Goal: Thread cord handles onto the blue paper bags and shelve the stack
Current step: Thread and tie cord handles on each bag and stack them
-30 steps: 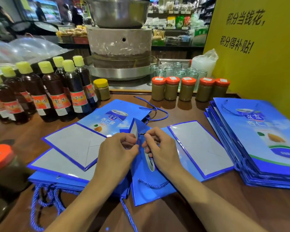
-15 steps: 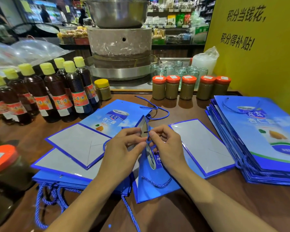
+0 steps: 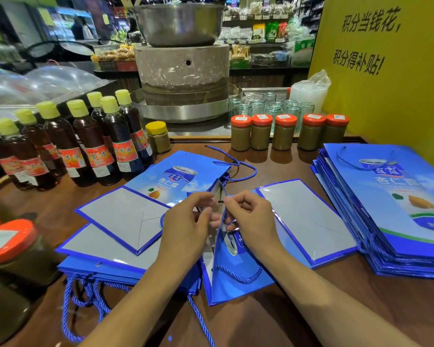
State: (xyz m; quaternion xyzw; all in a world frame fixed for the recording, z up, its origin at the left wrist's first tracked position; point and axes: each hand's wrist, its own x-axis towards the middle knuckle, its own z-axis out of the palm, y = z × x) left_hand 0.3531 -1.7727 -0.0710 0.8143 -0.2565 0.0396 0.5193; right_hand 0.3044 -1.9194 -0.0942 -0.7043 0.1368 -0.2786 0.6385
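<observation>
At bag (image 3: 236, 276) rim, both hands pinching

Food shop, sales counter. Wooden worktop (image 3: 273, 319) lined with labelled dark oil bottles (image 3: 95, 149) under yellow caps, orange-lidded paste jars (image 3: 261, 132), empty glass jars (image 3: 273, 106). Stone mill (image 3: 183, 71) topped by steel basin (image 3: 179, 23) behind. Stocked shelves of packaged goods (image 3: 261, 31) at rear. Yellow promotional sign (image 3: 386, 71) with printed Chinese slogan at right. Branded blue paper bags (image 3: 396, 204) stacked nearby.
</observation>
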